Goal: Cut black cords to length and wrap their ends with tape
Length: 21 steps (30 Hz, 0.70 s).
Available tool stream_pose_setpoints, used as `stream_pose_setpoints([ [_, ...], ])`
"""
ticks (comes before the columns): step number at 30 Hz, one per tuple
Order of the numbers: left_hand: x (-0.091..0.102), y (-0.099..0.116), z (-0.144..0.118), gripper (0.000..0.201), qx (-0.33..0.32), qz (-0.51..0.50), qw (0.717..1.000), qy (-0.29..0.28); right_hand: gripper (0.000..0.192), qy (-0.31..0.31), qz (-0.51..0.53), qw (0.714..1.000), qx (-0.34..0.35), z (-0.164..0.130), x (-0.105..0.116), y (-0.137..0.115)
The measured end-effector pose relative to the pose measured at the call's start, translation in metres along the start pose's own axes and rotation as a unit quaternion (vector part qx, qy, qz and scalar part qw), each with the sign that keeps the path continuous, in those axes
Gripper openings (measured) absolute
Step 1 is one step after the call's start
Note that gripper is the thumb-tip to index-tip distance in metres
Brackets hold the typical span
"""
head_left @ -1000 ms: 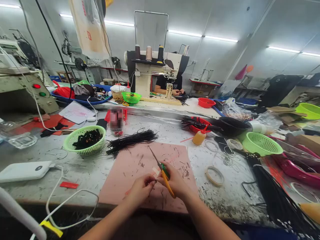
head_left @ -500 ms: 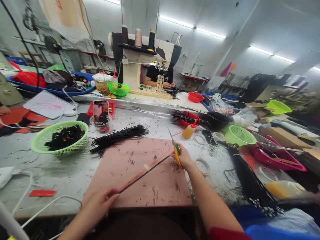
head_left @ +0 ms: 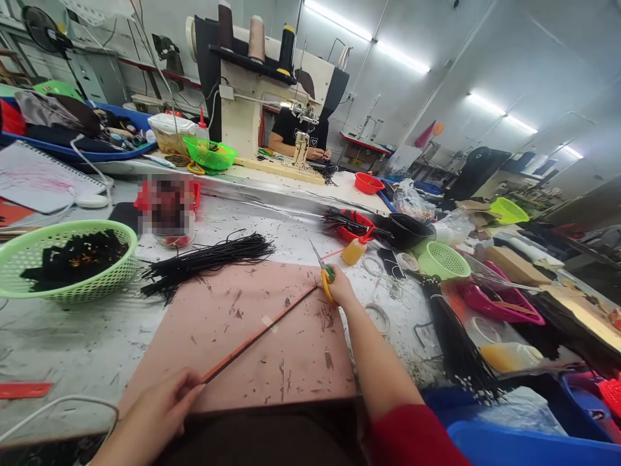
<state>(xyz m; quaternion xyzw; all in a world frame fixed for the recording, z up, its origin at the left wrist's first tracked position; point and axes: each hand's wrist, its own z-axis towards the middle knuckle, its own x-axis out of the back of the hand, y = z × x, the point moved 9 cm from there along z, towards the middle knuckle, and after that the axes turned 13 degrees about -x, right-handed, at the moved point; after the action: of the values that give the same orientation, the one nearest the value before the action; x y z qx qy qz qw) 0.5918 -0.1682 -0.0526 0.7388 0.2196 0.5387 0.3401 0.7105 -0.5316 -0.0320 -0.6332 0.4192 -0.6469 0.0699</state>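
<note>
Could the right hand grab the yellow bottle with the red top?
Probably yes: the right hand is close to the bottle, with nothing standing between them, but it's holding scissors.

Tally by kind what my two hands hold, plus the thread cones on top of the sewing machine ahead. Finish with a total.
Scissors, in the right hand: 1
Black strip, stretched between the left hand and the right: 1
Thread cones: 3
Total: 5
</note>
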Motion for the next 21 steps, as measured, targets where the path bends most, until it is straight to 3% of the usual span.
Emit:
stream_pose_setpoints([
  [6,-0.005,-0.01,0.002,0.024,0.012,-0.015,0.999,-0.049,0.048,0.008,-0.037,0.999,0.012,0.002,-0.002,-0.001],
  [12,0.007,-0.013,-0.011,0.02,-0.007,0.031,0.999,-0.016,0.046,0.008,-0.081,0.997,0.005,-0.002,-0.004,0.002],
  [21,0.006,0.003,-0.023,0.015,0.02,0.076,0.997,-0.023,0.052,0.001,-0.131,0.991,-0.01,-0.005,-0.006,0.011],
])
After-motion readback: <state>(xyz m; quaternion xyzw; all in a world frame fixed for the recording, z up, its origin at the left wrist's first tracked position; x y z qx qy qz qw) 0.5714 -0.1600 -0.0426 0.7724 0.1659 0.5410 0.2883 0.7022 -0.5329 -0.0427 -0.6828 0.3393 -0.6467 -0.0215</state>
